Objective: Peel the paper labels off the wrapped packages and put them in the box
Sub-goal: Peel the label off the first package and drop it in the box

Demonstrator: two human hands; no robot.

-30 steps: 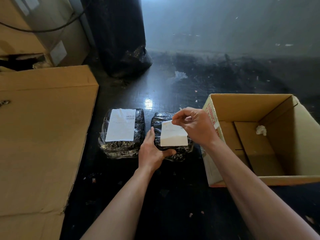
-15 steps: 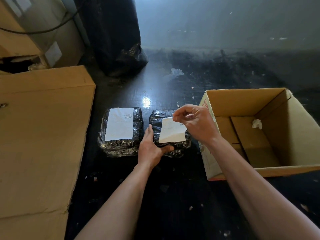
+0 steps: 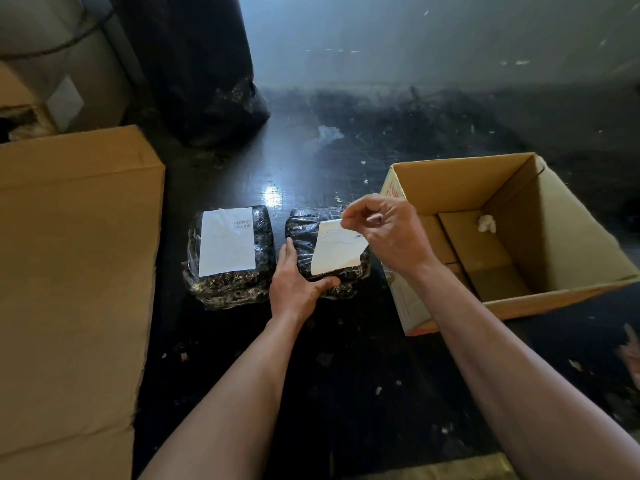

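White label (image 3: 337, 251) pinched at top corner by right hand (image 3: 391, 233); left hand (image 3: 294, 289), fingers straight, braces package (image 3: 303, 230).

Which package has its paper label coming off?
The package beside the open box: the right hand pinches its label up at the top. The other package's paper lies flat.

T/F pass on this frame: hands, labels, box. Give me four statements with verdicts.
1. The right hand pinches a top corner of the right package's label. True.
2. The left hand rests on the left package. False: it presses against the right package at its near left corner.
3. The left package's label lies flat, unpeeled. True.
4. The open cardboard box holds nothing. False: a crumpled white scrap lies inside.
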